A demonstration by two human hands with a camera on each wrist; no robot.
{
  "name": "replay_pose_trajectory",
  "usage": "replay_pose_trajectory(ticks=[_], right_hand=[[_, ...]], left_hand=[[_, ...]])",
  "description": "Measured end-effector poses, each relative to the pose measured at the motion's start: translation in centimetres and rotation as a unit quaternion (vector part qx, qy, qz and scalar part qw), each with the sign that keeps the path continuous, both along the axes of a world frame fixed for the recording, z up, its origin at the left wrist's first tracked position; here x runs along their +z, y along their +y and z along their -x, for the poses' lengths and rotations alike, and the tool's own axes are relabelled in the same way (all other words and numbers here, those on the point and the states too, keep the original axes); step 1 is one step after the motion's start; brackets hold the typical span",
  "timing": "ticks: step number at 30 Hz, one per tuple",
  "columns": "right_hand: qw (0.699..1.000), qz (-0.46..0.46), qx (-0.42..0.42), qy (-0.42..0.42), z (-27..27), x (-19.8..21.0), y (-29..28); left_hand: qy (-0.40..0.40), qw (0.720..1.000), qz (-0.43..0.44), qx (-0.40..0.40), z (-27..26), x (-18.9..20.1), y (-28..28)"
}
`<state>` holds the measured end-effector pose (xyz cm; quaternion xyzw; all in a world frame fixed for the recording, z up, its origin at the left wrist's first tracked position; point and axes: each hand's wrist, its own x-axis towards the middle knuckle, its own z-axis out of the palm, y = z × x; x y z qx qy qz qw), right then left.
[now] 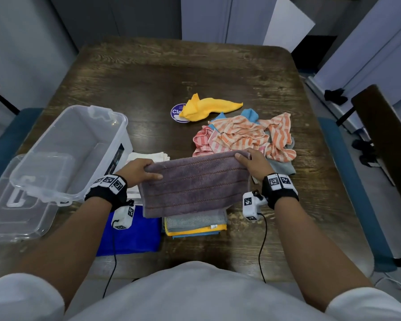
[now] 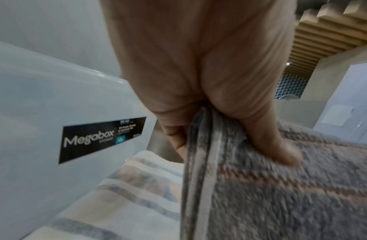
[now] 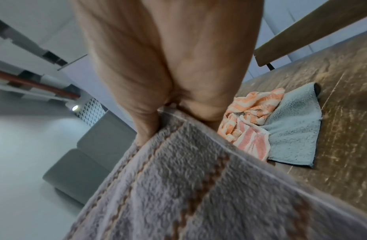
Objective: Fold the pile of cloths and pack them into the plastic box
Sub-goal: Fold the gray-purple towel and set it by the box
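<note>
over wooden table point(image 1: 148, 72), left hand point(image 1: 137, 169) and right hand point(image 1: 256, 164) fingers pinch fuzzy mauve-grey, rust-stitched cloth point(image 1: 195, 188).

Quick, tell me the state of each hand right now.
Left hand: closed, gripping the left end of the purple-grey cloth.
Right hand: closed, gripping the right end of the same cloth.

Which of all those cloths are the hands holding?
The mauve-grey cloth with reddish stitched lines: the left hand and right hand pinch its top corners. The others just lie on the table.
</note>
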<state>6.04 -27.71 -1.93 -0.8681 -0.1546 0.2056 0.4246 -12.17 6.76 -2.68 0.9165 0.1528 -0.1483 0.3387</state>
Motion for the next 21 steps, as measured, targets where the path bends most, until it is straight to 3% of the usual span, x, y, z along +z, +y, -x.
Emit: replay_pose_trajectory(ticks=[3, 6, 9, 12, 17, 21], right_hand=[[0.999, -0.018, -0.032, -0.019, -0.2, 0.7, 0.1], [0.993, -0.061, -0.088, -0.047, 0.3, 2.4, 0.7], [0.982, -0.106, -0.138, -0.078, 1.0, 4.3, 1.7], [0.962, -0.166, -0.196, -0.086, 1.7, 6.1, 3.3], [0.931, -0.201, -0.265, -0.153, 2.2, 8.8, 5.3], [0.91, -0.202, -0.282, -0.229, 2.4, 10.4, 5.3]], left_hand=[[-0.021, 1.0, 0.002, 0.013, 0.9, 1.6, 0.5], [-0.112, 0.981, 0.121, 0.104, 1.6, 3.0, 0.2], [-0.221, 0.926, 0.242, 0.186, 1.2, 4.1, -0.9], [-0.291, 0.867, 0.311, 0.257, -0.2, 5.3, -2.5], [-0.412, 0.802, 0.175, 0.395, -2.2, 8.8, -5.6], [-0.481, 0.755, 0.107, 0.433, -2.5, 12.0, -5.9]])
